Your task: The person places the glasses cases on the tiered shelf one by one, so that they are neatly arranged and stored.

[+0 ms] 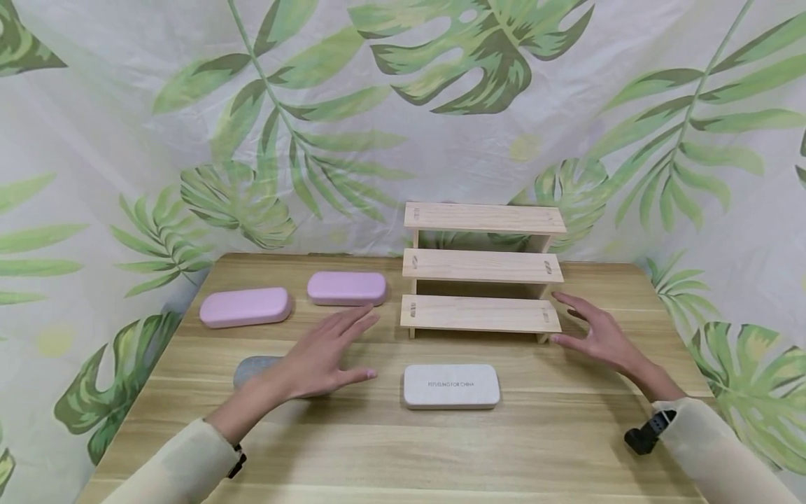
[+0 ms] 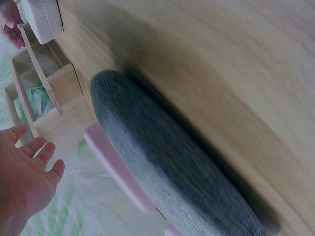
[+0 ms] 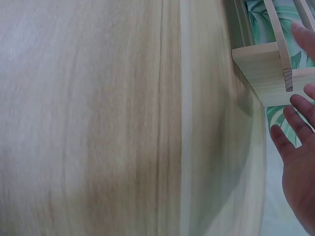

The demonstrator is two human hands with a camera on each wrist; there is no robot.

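Two smooth pink oblong cases point(image 1: 245, 308), one textured grey case point(image 1: 252, 367) and one lettered white case point(image 1: 451, 386) are lying on the wood-grain counter point(image 1: 554, 448). One three-tier pale wooden rack point(image 1: 481, 266) is standing behind the white case. The left hand point(image 1: 317, 360) is hovering, fingers extended, holding nothing; the grey case is lying beneath, partly hidden. The right hand point(image 1: 598, 334) is hovering at the rack's right end, fingers parted, likewise empty; contact is not showing clearly.

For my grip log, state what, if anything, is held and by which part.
Nothing: neither the left hand nor the right hand closes around anything.
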